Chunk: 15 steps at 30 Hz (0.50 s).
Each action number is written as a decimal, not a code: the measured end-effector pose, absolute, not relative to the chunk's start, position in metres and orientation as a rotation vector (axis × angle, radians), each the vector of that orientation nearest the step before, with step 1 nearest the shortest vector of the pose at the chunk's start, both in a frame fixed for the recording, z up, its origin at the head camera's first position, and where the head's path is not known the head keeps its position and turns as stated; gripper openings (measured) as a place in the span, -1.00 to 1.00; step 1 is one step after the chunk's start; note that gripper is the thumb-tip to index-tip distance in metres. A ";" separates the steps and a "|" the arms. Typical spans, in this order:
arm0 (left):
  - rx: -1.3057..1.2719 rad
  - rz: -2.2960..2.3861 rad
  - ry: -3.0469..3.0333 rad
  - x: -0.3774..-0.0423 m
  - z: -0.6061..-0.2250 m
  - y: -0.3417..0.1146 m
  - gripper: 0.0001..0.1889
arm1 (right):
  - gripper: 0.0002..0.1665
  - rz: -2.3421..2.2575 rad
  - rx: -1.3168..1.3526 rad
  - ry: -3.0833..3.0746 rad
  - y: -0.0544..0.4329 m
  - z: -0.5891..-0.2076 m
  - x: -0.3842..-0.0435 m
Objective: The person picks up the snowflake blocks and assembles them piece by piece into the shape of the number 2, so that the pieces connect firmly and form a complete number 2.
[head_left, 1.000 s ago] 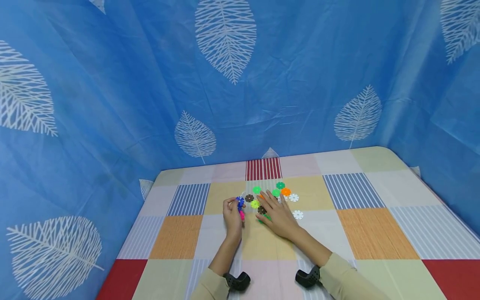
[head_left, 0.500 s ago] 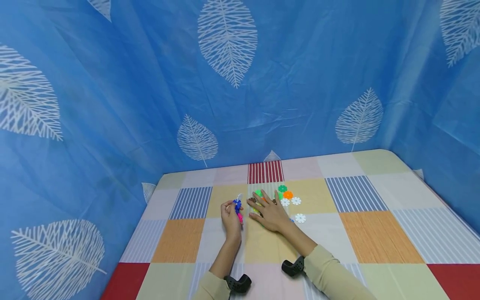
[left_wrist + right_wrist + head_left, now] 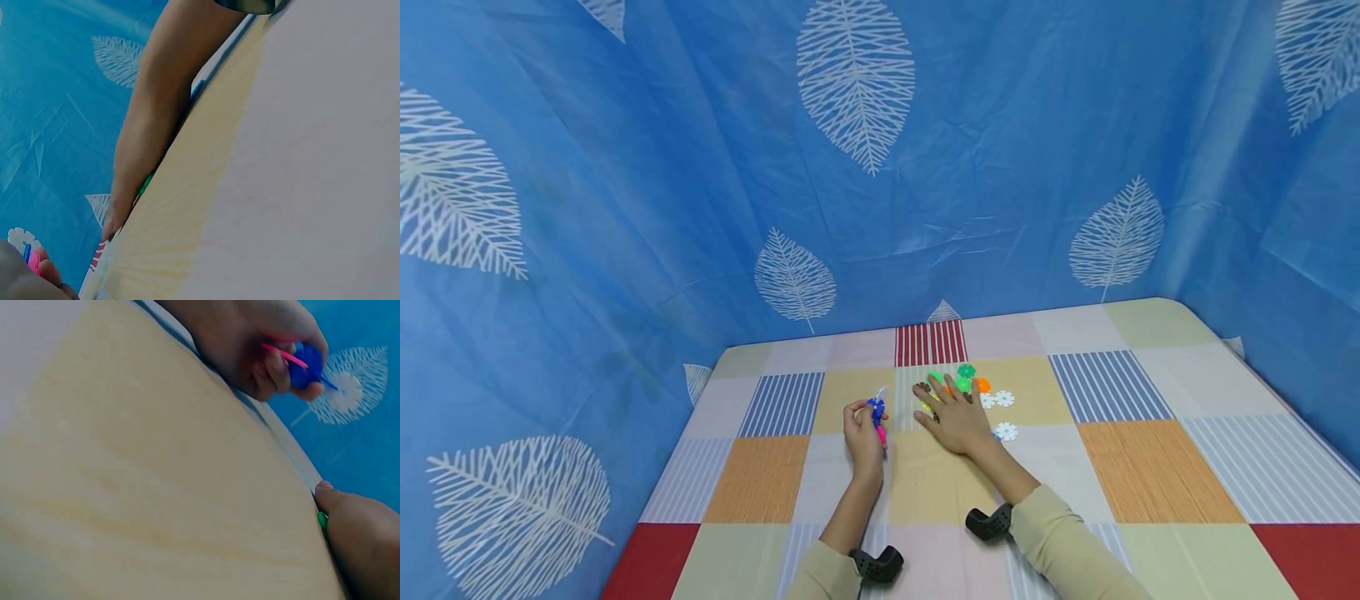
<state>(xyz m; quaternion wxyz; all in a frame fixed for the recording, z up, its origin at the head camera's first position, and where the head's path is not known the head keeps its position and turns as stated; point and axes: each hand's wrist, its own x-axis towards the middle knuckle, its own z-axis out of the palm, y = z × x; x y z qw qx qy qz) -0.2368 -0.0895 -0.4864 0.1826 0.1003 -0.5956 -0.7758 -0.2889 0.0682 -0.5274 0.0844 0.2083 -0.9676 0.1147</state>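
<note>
My left hand (image 3: 863, 442) grips a small chain of toothed plastic snowflake discs. A blue disc (image 3: 877, 408) shows at the fingertips, a pink disc (image 3: 882, 436) lower by the palm, and a white disc (image 3: 345, 394) sticks out at the far end in the right wrist view. To the right, my right hand (image 3: 961, 425) lies with fingers spread over a cluster of loose discs, covering part of it. Around its fingertips show a dark green disc (image 3: 966, 371), a light green disc (image 3: 963, 384), an orange disc (image 3: 983, 385) and a brown disc (image 3: 922, 388).
White discs (image 3: 1003, 399) lie just right of the fingers, and another white disc (image 3: 1007, 432) is nearer the wrist. A patchwork cloth (image 3: 835, 492) covers the table surface. Blue leaf-print curtains (image 3: 985, 167) stand behind and at both sides.
My right hand slid left over the discs, then back to the right, and several discs shifted slightly rightward. The left hand stays nearly in place; the white disc on its chain now shows more clearly.
</note>
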 end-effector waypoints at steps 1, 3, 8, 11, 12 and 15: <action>0.280 -2.191 -1.680 -0.237 -0.487 -0.089 -0.85 | -0.36 0.353 0.606 -2.889 0.072 -0.527 -0.290; 0.271 -2.195 -1.677 -0.239 -0.489 -0.088 -0.86 | -0.36 0.376 0.582 -2.890 0.082 -0.527 -0.291; 0.223 -2.278 -1.675 -0.246 -0.502 -0.087 -0.87 | -0.37 0.430 0.523 -2.906 0.108 -0.529 -0.291; 0.188 -2.348 -1.715 -0.251 -0.511 -0.085 -0.83 | -0.38 0.453 0.499 -2.892 0.124 -0.530 -0.288; 0.174 -2.356 -1.740 -0.252 -0.511 -0.084 -0.81 | -0.39 0.462 0.497 -2.883 0.129 -0.530 -0.287; 0.122 -2.344 -1.821 -0.253 -0.512 -0.080 -0.75 | -0.41 0.486 0.487 -2.851 0.142 -0.531 -0.283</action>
